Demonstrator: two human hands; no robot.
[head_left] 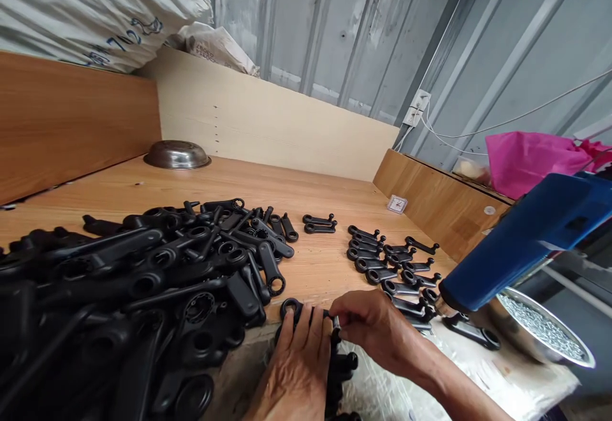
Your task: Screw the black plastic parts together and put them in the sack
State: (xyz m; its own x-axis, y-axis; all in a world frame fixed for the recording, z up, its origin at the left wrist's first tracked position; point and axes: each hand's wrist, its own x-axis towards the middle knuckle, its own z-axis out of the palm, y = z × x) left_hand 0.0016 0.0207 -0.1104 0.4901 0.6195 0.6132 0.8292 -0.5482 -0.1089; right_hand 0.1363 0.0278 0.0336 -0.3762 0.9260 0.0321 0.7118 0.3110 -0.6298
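Head view shows your left hand [299, 370] lying flat, fingers extended, pressing down on a black plastic handle [292, 309] at the near edge of the wooden workbench [329, 201]. You can see the handle's ring end poking out just beyond your fingertips. Your right hand [377, 332] comes in from the right, thumb and fingers pinched closed on the same handle, just beside your left fingers; what exactly sits between the fingertips is hidden.

Taking that handle as the landmark: a big heap of black handles [143, 287] fills the bench to its left, spilling almost up to it. Beyond it and to the right lie rows of sorted handles [392, 268], and a lone pair of handles [319, 223] sits further back. A blue power tool [526, 236] hangs just right of it, above a steel bowl of screws [545, 328]. Far behind it to the left, an upturned steel bowl [176, 154] rests by the back panel. A pink bag [530, 159] sits far right.
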